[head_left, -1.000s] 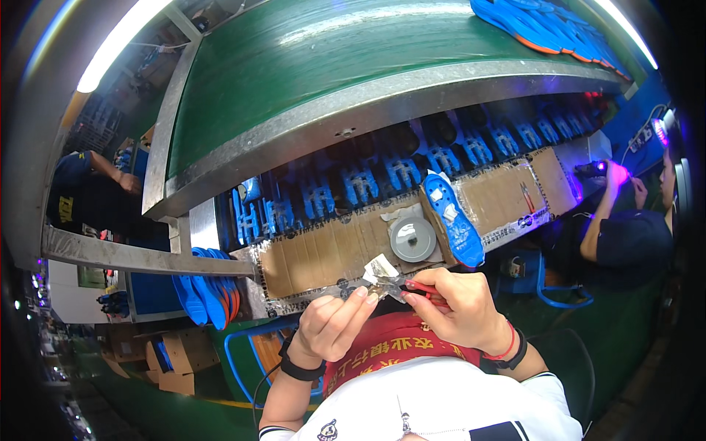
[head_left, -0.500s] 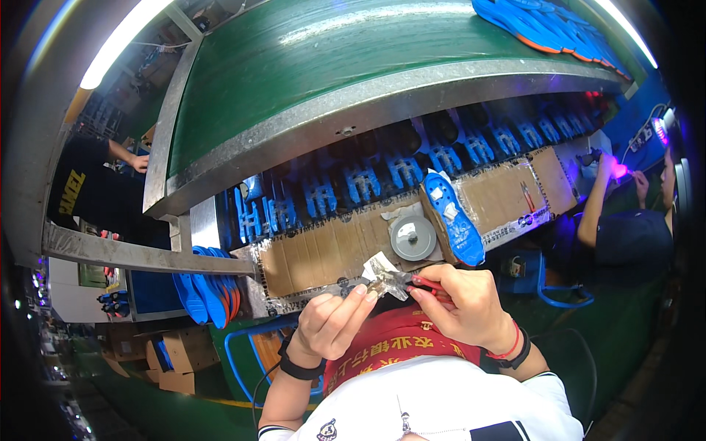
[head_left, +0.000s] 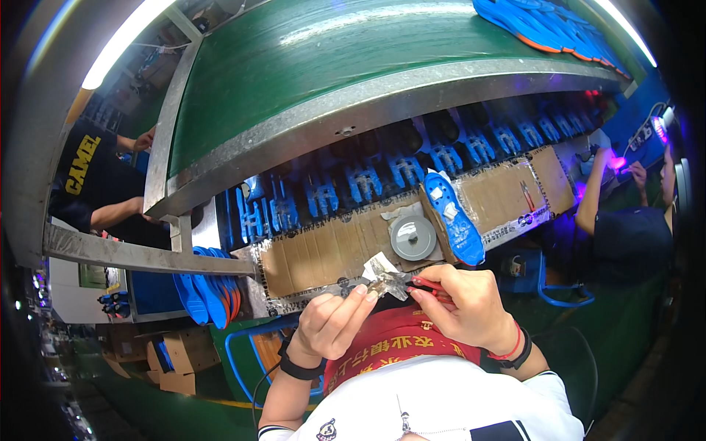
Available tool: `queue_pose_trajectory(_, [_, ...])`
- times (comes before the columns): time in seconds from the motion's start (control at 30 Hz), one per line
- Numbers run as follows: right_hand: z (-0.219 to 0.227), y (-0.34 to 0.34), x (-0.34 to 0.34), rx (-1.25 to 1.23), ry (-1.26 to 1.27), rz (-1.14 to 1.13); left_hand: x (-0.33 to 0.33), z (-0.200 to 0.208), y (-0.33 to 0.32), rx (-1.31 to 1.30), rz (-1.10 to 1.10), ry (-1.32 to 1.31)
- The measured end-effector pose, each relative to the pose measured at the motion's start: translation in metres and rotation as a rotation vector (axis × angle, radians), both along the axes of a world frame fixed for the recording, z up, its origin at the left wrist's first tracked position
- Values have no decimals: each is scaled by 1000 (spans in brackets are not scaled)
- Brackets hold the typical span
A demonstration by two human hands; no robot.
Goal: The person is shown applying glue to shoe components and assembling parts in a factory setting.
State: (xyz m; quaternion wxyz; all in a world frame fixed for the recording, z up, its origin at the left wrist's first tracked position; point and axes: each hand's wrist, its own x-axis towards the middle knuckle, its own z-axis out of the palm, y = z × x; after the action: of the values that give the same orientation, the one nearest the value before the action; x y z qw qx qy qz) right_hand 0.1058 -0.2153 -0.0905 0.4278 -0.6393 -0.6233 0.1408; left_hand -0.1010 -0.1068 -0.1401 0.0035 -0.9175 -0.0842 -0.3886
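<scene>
Close in front of my chest, my left hand (head_left: 334, 322) pinches a crumpled piece of shiny clear film (head_left: 390, 284) between thumb and fingertips. A white scrap (head_left: 378, 264) sticks up from its far side. My right hand (head_left: 462, 303) is closed round a red-handled tool (head_left: 432, 285), whose dark tip meets the film; its exact kind is partly hidden by my fingers. Just beyond lies a round grey lidded tin (head_left: 413, 237) on the cardboard (head_left: 323, 259). Beside it rests a blue shoe sole (head_left: 454, 219) with white bits in its holes.
Blue sole pieces (head_left: 364, 182) stand in a row under the green conveyor belt's (head_left: 346, 44) metal edge. More blue soles hang at left (head_left: 202, 290); others lie on the belt (head_left: 551, 33). Co-workers are at left (head_left: 92, 173) and right (head_left: 629, 235). A red-handled tool (head_left: 527, 196) lies on the cardboard.
My hands stay almost still, holding the film and tool as before. At left, the co-worker has turned and brought an arm lower beside the frame post.
</scene>
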Motion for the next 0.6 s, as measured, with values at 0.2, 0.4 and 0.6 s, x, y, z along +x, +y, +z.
queue_pose_trajectory(0.2, [1,0,0,-17,-74,0,-2,-2,0,2,4,0])
queue_pose_trajectory(0.4, [0,0,-3,10,-58,-15,-5,-2,1,15,4,5])
queue_pose_trajectory(0.6, [2,1,-4,-18,-56,9,-6,-3,1,31,1,14])
